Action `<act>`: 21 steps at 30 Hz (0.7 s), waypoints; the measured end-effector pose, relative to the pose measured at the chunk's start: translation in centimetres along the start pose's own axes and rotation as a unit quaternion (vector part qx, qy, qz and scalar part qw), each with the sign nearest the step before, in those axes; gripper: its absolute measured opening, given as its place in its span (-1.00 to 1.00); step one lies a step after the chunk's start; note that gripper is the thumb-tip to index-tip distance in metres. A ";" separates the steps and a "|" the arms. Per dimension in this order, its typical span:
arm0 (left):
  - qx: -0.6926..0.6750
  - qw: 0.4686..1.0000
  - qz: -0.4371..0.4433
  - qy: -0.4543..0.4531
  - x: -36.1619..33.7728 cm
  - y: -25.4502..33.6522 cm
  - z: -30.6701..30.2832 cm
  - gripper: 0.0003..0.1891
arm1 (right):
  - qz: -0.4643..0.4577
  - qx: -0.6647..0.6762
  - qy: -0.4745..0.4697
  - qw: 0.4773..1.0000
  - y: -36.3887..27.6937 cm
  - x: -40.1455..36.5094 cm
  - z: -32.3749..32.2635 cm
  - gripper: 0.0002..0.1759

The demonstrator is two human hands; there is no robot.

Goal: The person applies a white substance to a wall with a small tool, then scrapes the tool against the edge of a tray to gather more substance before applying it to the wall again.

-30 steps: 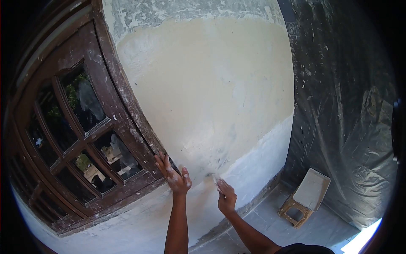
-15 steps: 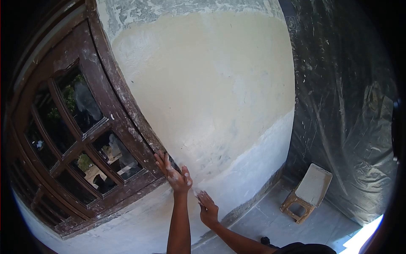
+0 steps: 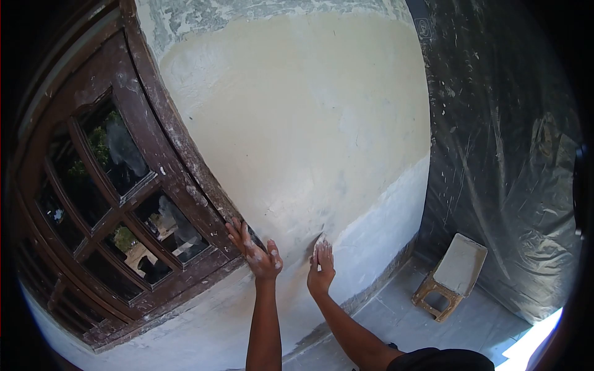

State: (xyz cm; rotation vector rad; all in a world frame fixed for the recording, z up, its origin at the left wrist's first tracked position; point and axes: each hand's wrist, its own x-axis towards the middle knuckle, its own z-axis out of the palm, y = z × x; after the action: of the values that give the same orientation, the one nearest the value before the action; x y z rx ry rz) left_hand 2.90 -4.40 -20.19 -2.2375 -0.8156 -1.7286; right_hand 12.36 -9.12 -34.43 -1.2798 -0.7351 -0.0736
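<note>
In the head view, a person works bare-handed at a patchy plaster wall (image 3: 272, 117), cream across its middle, white along its lower part and mottled grey at its far edge. The right hand (image 3: 321, 269), its fingers smeared white, is closed around a thin, flat tool (image 3: 320, 237) low on the wall, near the border of the cream and white areas. Most of the tool is hidden by the fingers; its visible tip points far and slightly right, and its long axis appears to run the same way, roughly in line with the fingers. Whether the edge touches the plaster cannot be told.

To its left, the left hand (image 3: 263, 264) is open, fingers spread and thumb apart, set against the near right corner of a brown wooden window frame (image 3: 176, 137), with white smears on the skin. The two hands are near each other but apart.

At right, a pale, shallow tray (image 3: 459, 264) sits tilted in view on a stained stool (image 3: 443, 314), its long axis running from near left to far right. The stool stands on a grey tiled floor (image 3: 387, 312), beside a dark plastic sheet (image 3: 482, 148) flecked with white.
</note>
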 end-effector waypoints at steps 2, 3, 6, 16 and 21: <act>-0.004 1.000 0.007 0.005 -0.3 0.0 -0.1 -0.22 | 0.009 0.006 -0.068 0.998 -1.9 -5.3 -0.6 -0.56; -0.003 1.000 0.001 0.003 -0.3 0.0 -0.2 -0.21 | -0.004 0.010 -0.111 0.994 -2.2 -7.6 -1.3 -0.59; -0.005 1.000 0.008 0.000 -0.2 -0.3 -0.1 -0.22 | 0.003 0.107 -0.183 0.977 -2.8 -9.7 -4.3 -0.64; -0.033 0.999 0.000 0.016 -0.6 0.3 -0.1 -0.19 | 0.442 0.304 -0.088 0.839 1.4 0.3 -13.4 -0.65; -0.116 0.993 0.019 0.015 -6.3 3.3 1.4 -0.23 | 0.482 0.341 -0.133 0.796 3.9 1.7 -19.8 -0.54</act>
State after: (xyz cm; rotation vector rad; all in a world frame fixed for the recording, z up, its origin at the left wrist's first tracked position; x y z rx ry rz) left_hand 4.84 -8.38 -25.98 -2.3473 -0.5891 -1.9217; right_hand 24.38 -24.79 -38.69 -0.8231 -0.2065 1.1362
